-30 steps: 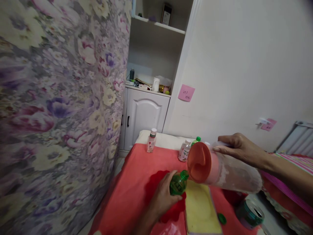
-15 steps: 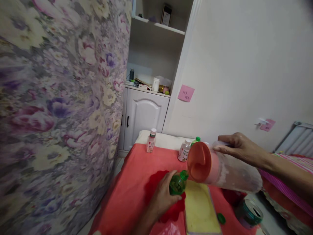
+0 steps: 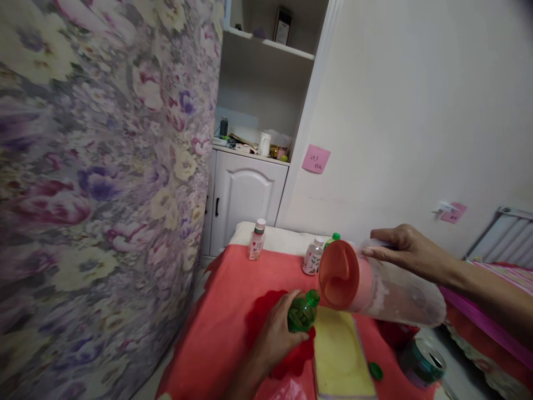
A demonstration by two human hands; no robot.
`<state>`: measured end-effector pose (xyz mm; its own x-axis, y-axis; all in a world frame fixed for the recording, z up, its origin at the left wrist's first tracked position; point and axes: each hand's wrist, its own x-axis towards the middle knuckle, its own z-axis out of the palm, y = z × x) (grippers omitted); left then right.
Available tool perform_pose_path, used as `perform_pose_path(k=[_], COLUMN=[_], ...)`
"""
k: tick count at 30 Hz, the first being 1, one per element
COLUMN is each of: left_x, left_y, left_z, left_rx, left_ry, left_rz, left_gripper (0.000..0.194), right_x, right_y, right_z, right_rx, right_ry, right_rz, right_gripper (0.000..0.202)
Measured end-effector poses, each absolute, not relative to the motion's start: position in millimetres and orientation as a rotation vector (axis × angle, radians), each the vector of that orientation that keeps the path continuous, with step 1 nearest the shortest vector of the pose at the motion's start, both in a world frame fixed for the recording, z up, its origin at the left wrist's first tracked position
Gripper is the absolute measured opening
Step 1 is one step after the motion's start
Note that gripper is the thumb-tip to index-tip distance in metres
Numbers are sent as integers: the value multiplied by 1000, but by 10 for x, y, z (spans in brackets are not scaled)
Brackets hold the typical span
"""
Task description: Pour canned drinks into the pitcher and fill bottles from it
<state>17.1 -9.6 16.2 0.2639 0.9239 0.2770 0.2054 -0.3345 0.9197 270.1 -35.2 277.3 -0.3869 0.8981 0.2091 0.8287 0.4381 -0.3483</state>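
Holds the green bottle (image 3: pixel 301 315) in the left hand (image 3: pixel 278 332), with the fingers closed around its body from the left side, probably to make it steady while leaving the neck free. Leans it a little to the right, above a red dish (image 3: pixel 261 306) and just beside the yellow mat (image 3: pixel 345 358). Grips the jug (image 3: pixel 402 297) in the right hand (image 3: pixel 402 244), with the fingers closed on the pale handle at its upper side, likely because of a body too wide for one hand. Tilts it almost flat, with the orange mouth turned to the left, seemingly for bringing both openings close. Cannot tell if touching there, nor see any liquid between. On the table (image 3: pixel 212 300), at the near right of the mat, a loose green cap (image 3: pixel 375 371), perhaps put there for opening some bottle; farther right, a can (image 3: pixel 423 361). On the far left, a tall bottle (image 3: pixel 257 243); beyond the mouth, a squat bottle (image 3: pixel 311 258) and a partly hidden green-capped bottle (image 3: pixel 335 237), perhaps set back to give room for both hands.
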Motion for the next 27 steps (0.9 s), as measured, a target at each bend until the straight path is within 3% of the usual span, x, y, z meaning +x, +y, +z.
perform_pose_path(k=[27], left_x=[165], left_y=[-106], left_z=[202], left_rx=[1747], left_ry=[1054], left_rz=[1102], left_gripper=[86], right_x=[2677], right_y=[-351], right_z=[2816], right_rx=[-1513], right_ry=[-2326], right_rz=[176], right_gripper=[56])
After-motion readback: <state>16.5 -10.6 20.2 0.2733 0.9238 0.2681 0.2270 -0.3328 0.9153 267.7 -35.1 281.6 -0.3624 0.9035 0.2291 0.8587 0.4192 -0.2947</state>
